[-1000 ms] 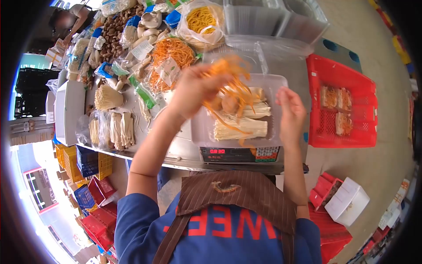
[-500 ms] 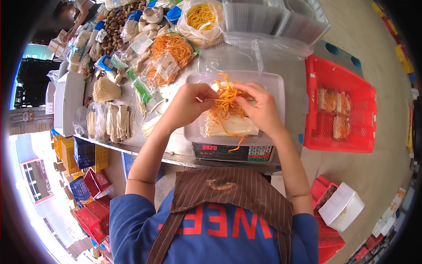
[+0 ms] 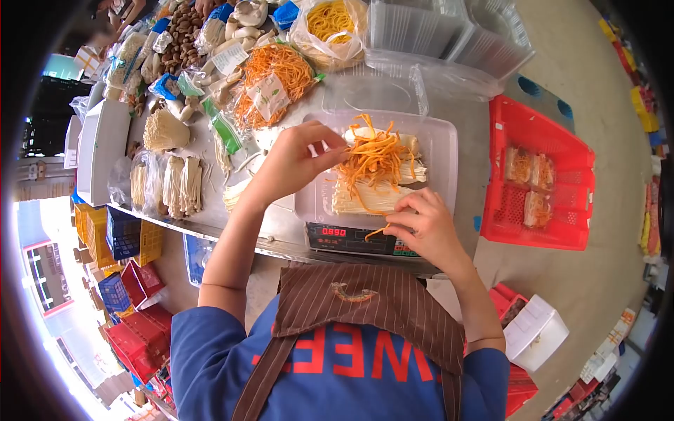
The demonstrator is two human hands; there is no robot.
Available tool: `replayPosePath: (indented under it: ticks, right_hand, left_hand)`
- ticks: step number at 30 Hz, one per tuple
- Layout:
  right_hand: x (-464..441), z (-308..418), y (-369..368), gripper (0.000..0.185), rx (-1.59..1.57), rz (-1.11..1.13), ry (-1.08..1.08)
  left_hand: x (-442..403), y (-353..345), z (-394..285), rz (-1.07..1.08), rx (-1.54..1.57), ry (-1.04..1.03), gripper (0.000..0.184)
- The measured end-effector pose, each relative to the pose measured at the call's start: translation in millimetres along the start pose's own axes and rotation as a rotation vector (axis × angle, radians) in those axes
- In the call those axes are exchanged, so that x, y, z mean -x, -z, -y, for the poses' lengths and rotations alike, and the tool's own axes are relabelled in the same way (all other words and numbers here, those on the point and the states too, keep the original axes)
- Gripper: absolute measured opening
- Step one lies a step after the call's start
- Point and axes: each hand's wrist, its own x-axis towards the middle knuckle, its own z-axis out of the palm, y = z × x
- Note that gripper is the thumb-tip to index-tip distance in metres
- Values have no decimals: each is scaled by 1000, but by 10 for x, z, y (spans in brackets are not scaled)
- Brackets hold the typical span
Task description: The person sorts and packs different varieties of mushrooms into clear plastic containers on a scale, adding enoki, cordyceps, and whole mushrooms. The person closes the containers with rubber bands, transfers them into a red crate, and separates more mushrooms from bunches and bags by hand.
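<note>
Since the earlier frame, your right hand (image 3: 428, 223) has come down from the orange strands (image 3: 379, 158) to the near edge of the clear tray (image 3: 444, 161). From the left, your left hand (image 3: 303, 160) reaches the strands' left side, fingers narrow; whether they grip any cannot be told. The strands lie heaped over pale mushroom bundles (image 3: 365, 199) in the tray, which rests on the scale (image 3: 340, 240). Your right fingertips pinch a loose strand (image 3: 376, 232) before the scale. Rightmost, a red crate (image 3: 577, 210) holds small packs (image 3: 538, 210).

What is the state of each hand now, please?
Left hand: fingers curled at the orange mushroom strands; grip cannot be told.
Right hand: closed, pinching one loose strand.
</note>
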Motion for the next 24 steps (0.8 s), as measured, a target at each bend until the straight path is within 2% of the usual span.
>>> replayPosePath:
  ticks: [3, 5, 6, 8, 10, 11, 12, 14, 18, 19, 21, 22, 24]
  right_hand:
    - [6, -22, 13, 16, -38, 18, 44]
    - [-17, -21, 51, 13, -395, -42, -254]
    - [-84, -5, 92, 13, -390, -39, -250]
    - [-315, 36, 141, 9, -456, -375, -190]
    - [-573, -1, 44, 9, -440, -436, -155]
    - [-640, -25, 7, 10, -424, -499, -115]
    - [-636, -75, -32, 10, -423, -500, -109]
    - [-614, -214, -119, 11, -390, -309, -170]
    - [-510, -282, 2, 15, -275, -216, -230]
    - [-514, -284, 39, 15, -277, -207, -234]
    - [-568, -279, 158, 18, -332, -224, -108]
    - [-572, -242, 292, 21, -310, -230, -155]
    - [-478, -324, 468, 22, -315, -301, -311]
  left_hand:
    - [-91, -219, -16, -10, 27, -53, 20]
    - [-130, -319, 68, -10, 99, -20, 21]
    - [-139, -343, 84, -7, 172, 14, 21]
    - [-92, -308, 24, 34, 186, 36, 17]
    - [-64, -366, 97, 173, 225, -112, 14]
    - [-54, -358, 113, 170, 224, -114, 14]
    - [-48, -327, 131, 132, 175, -128, 14]
    - [-26, -227, 197, 92, 121, -143, 16]
    - [44, -85, 300, 115, 70, 12, 20]
    - [51, -73, 283, 142, 103, -14, 22]
    - [39, -4, 242, 166, 151, -74, 25]
    - [29, 62, 209, 162, 167, -106, 26]
    - [40, 256, 180, -25, 70, -125, 26]
